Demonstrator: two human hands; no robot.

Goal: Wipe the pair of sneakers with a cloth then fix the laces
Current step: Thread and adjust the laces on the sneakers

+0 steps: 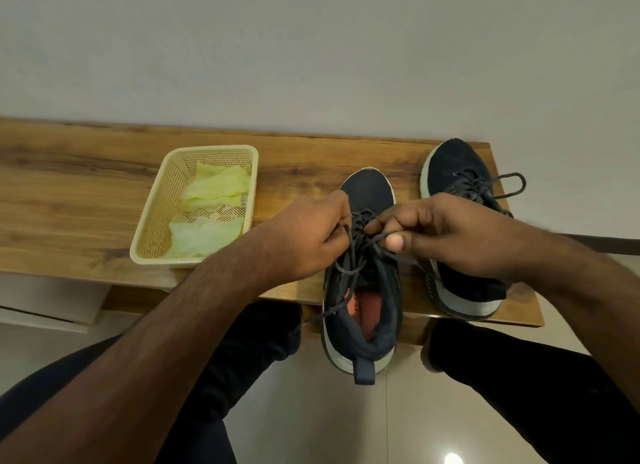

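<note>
- At counter (104, 186) near edge: near sneaker (362, 290), long axis toe-away, heel overhanging toward the person.
- Left hand (311, 235): pinching lace (349, 256) over the tongue.
- Right hand (446, 235): pinching opposite lace end, equally near.

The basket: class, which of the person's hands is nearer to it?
Left. The left hand is just right of the basket; the right hand is farther right.
</note>
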